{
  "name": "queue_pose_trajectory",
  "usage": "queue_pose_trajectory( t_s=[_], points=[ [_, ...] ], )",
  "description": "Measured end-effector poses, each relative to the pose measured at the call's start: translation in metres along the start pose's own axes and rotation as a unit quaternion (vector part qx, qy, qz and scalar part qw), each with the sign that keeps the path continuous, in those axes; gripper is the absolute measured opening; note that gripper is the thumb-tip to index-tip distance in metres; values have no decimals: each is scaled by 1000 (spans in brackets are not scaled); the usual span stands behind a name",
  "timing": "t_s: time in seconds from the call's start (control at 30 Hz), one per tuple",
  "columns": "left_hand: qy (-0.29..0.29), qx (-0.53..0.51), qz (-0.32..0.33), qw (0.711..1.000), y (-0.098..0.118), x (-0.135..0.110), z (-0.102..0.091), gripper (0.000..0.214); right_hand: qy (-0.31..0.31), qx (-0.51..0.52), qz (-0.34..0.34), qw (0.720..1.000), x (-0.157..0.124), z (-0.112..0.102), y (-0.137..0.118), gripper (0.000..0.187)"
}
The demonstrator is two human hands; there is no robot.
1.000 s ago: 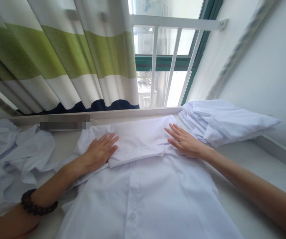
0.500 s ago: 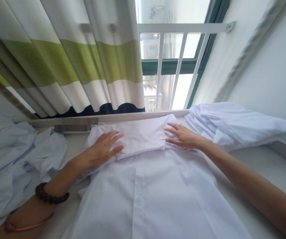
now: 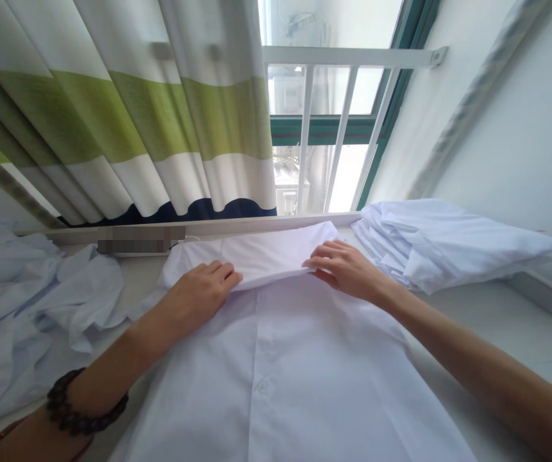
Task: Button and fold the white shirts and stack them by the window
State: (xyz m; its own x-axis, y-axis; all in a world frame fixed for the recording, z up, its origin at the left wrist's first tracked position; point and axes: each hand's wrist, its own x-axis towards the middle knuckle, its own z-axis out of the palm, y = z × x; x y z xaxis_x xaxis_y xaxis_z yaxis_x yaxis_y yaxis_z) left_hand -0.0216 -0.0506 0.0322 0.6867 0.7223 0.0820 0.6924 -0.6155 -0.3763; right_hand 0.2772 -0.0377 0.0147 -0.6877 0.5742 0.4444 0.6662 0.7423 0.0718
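A white buttoned shirt lies spread in front of me, its button strip running toward me. Its far end is folded over into a flat band. My left hand is closed on the left part of the band's near edge, fingertips on top and thumb at the edge. At the right part of that edge, my right hand pinches the cloth between thumb and fingers. The edge is slightly lifted between the hands.
Crumpled white cloth lies on the left. To the right sits a pile of folded white garments. Behind are a low ledge, a partly blurred box-like object, a striped curtain and a white window railing.
My hands have gone from lying flat with fingers spread on the folded band to gripping its near edge. That edge has moved slightly away from me and lifted.
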Motion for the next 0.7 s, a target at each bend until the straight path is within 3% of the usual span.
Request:
queue_pose_trajectory(
  t_s=[0.1, 0.27, 0.33, 0.4, 0.5, 0.57, 0.63, 0.7],
  points=[
    [3, -52, 3, 999, -9, -3, -6, 34, -18, 11, 5, 1000, -1, -13, -3, 24],
    [-95, -228, 34, 969, -12, -19, -10, 35, -191, 115, 28, 974, -11, -13, -12, 26],
    [-113, -269, 17, 956, -16, -25, -9, 42, -203, 169, 54, 963, -13, -14, -10, 30],
    [-91, -281, -32, 955, -23, -24, -3, 45, -169, 188, 89, 963, -9, -16, -3, 37],
    [-21, -257, -98, 961, -45, -7, 13, 50, -86, 152, 158, 972, 7, -11, 18, 46],
    [0, -229, -121, 966, -64, 11, 24, 50, -65, 109, 192, 973, 24, -4, 40, 46],
    [2, -203, -144, 969, -85, 30, 32, 47, -94, 67, 208, 971, 42, 5, 66, 42],
    [-22, -191, -164, 968, -102, 44, 38, 43, -180, 59, 231, 954, 56, 15, 91, 40]
  ],
)
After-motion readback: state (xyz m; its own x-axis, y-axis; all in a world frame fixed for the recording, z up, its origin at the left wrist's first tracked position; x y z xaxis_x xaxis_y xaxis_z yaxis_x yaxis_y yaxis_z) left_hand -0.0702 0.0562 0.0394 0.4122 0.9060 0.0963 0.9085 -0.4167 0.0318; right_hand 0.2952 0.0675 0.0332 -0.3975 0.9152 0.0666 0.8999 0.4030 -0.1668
